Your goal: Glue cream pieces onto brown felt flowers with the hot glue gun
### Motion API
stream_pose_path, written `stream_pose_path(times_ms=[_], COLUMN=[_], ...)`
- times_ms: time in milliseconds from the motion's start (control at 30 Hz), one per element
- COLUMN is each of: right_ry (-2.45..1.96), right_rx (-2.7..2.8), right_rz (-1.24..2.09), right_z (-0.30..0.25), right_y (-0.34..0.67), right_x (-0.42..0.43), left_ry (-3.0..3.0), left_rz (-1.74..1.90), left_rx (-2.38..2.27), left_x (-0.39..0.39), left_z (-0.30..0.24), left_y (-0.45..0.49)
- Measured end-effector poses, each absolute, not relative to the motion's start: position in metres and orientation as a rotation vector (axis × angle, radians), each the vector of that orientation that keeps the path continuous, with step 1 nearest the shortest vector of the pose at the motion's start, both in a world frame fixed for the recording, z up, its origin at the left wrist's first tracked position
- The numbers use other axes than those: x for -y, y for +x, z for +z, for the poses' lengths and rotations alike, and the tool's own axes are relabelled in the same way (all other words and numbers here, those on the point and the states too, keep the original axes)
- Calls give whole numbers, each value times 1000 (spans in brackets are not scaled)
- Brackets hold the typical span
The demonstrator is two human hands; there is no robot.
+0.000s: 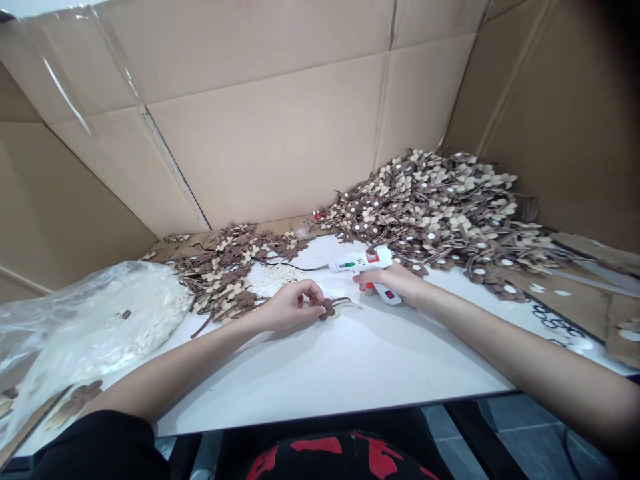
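Between the fingertips of my left hand (295,305) is a small brown felt flower (328,309), its thin stem trailing to the right just above the white table (320,380). My right hand (400,281) is wrapped around the handle of a white glue gun (361,260) with a red trigger. The gun's nozzle points left, over small white discs (277,277) scattered on the table, a little above and behind the flower. Part of the handle is hidden by my right fingers.
Brown and cream flowers lie in a smaller pile (225,273) at left and a large heap (425,207) at back right. A clear plastic bag (120,317) of white discs sits at left. Cardboard walls (280,120) enclose the back and sides. Dark rings (553,319) lie at right.
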State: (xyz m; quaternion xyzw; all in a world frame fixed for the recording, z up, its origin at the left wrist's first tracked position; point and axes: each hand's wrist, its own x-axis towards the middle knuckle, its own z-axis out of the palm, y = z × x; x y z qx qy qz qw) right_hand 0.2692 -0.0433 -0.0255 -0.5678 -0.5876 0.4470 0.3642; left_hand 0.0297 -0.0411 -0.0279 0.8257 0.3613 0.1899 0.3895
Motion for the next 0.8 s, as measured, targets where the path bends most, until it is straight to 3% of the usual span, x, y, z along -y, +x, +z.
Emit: stream_pose_path(times_ms=[367, 600, 800], right_ry=[-1493, -1407, -1343], right_rx=[1478, 1429, 1450], right_rz=[1157, 1227, 1218], right_z=[-16, -27, -26], right_y=[265, 266, 267], right_x=[48, 43, 45], left_ry=[1860, 2238, 2007], left_rz=[477, -8, 817], left_rx=[-676, -490, -506], left_x=[73, 83, 25], left_z=[-9, 22, 42], left_y=[35, 60, 111])
